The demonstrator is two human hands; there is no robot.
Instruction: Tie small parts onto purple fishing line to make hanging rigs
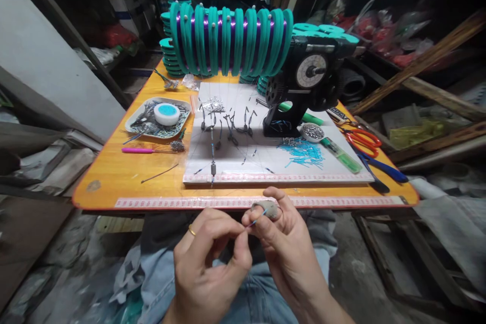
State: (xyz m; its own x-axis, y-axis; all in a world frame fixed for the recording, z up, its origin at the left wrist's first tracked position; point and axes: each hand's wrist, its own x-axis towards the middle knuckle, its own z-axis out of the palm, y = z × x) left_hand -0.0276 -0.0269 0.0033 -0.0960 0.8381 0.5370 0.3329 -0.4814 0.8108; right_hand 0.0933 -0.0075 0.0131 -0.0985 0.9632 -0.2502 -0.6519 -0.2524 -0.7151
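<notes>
In front of the table edge my left hand [212,258], with a gold ring, is closed, thumb and forefinger pinching the end of a thin purple-blue line [250,224]. Close against it, my right hand [290,245] pinches a short, thin blue tube [259,216] through which the line seems to run. A grey cloth wrap [270,208] covers a finger of my right hand. The fingertips of both hands almost meet over my lap. The exact ends of the line are too fine to make out.
Teal spools [231,40] wound with purple line hang on a black winding device [311,76]. On the white board [281,174] lie weighted rigs, blue tubes [304,154] and a cup of metal beads [312,132]. A tray [132,126], pink-handled tool [136,150] and red-handled pliers [364,139] flank it.
</notes>
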